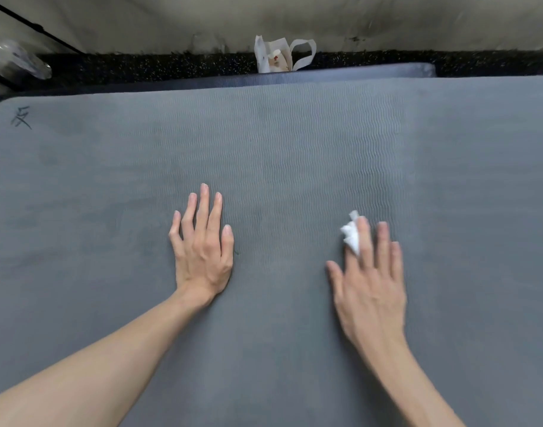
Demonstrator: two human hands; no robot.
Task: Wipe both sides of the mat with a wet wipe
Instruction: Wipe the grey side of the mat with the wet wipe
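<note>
While flat on mat (279,143), left hand (202,251) — splayed

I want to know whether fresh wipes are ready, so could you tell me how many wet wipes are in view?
1: a crumpled white wet wipe under the right hand's fingers on the grey mat. More may sit unseen inside the white bag.

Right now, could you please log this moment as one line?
left hand flat on mat | right hand pressing wipe | wiping
</note>
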